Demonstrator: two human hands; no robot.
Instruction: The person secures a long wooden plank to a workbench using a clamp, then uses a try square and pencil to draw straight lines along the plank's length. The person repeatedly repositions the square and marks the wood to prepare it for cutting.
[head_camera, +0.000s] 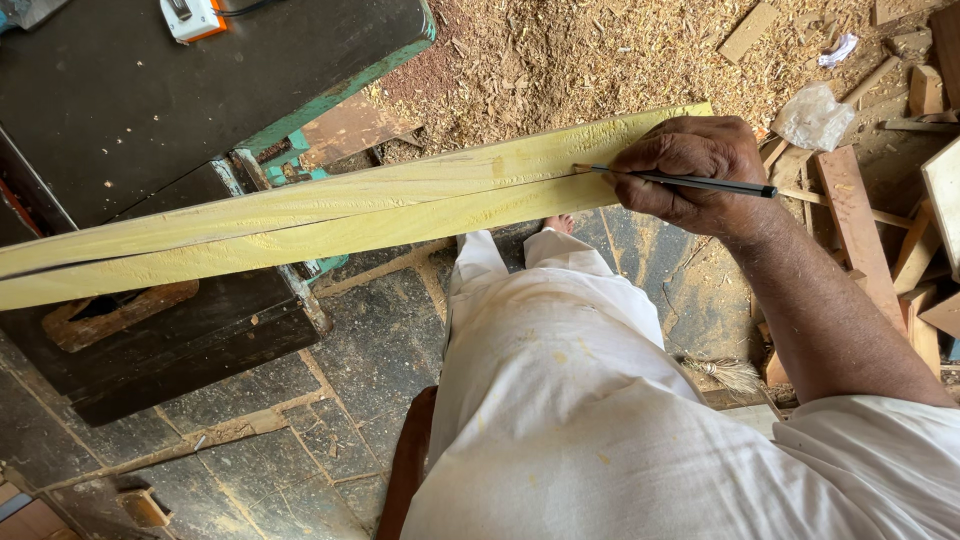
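White garment (560, 400), dusted yellow, nearest the camera, filling the lower frame; bare toes (558, 223) showing just beyond its hem on the dark stone floor (300, 400). Small brush (725, 372) lying by the right forearm. Right hand (690, 172) clenched round a dark pencil (690, 182), point set on the near edge of a long pale-yellow plank (330, 215), close to its right end. Plank apparently two lengths lying side by side, a narrow seam between them, running leftward across a dark machine desk (120, 110) with green-painted frame. Left hand not in view; state cannot be told. Risk, as judged: plank overhangs the desk unsupported at the marked end, so pencil pressure could tip or shift it and spoil the line; loose lengths could slide apart; bare foot directly beneath a possible drop. Further off: sawdust and shavings (560, 60), offcuts of wood (850, 210), a crumpled clear plastic bag (812, 115), contents not discernible. White-and-orange switch box (192, 17) at the desk's far edge. No other containers seen.
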